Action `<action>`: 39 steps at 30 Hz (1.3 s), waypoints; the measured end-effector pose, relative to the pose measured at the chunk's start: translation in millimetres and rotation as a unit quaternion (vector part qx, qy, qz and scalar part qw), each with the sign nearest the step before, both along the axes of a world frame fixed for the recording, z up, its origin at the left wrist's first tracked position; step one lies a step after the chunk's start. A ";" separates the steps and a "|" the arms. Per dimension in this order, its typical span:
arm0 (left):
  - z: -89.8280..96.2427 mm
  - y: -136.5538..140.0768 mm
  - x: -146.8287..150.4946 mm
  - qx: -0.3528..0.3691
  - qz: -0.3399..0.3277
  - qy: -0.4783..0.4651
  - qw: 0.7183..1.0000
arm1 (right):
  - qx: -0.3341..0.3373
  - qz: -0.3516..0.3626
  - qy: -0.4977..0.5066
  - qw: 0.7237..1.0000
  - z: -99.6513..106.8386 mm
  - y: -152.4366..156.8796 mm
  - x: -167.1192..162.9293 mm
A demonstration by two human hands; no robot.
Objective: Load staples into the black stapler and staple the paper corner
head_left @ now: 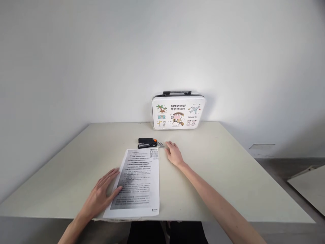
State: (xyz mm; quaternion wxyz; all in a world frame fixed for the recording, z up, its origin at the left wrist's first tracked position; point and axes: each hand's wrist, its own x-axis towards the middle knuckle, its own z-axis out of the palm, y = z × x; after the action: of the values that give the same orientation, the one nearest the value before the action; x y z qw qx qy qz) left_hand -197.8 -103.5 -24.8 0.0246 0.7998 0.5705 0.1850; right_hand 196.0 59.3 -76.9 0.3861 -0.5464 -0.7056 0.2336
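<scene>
My left hand (103, 189) rests with its fingers stretched out over the left edge of a printed sheet of paper (134, 183), thumb lying on the page. The sheet is covered in dense dark text and lies near the table's front edge. Just beyond its top edge is a black stapler (147, 142) with an orange part at its right end. Several small strips of staples (160, 145) lie beside the stapler. My right hand (174, 153) is low over the table to their right, fingers loosely extended, fingertips close to the strips. Nothing shows in its grasp.
A white case (178, 113) with cartoon prints and a black handle stands upright at the back of the pale table (218, 183), against the wall. The table's front edge runs just below the sheet, with my legs under it. A pale panel (309, 186) is at the far right.
</scene>
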 end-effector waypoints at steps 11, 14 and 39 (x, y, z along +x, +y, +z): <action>0.8 0.7 -1.7 -0.015 -0.004 0.018 1.000 | -0.015 0.025 -0.037 0.999 -6.4 27.0 -12.3; 0.3 1.3 -1.6 -0.010 -0.006 0.021 1.000 | -0.015 0.022 -0.042 0.999 -3.5 28.5 -13.7; 5.8 -0.2 2.7 0.052 -0.030 0.060 0.996 | 0.061 0.103 -0.060 0.991 57.0 45.9 -28.5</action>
State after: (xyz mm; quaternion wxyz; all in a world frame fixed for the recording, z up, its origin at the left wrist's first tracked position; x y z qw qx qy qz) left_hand -195.1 -103.7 -18.9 -0.0457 0.8264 0.5364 0.1653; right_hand 167.5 105.2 -19.9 0.3496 -0.4593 -0.7929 0.1955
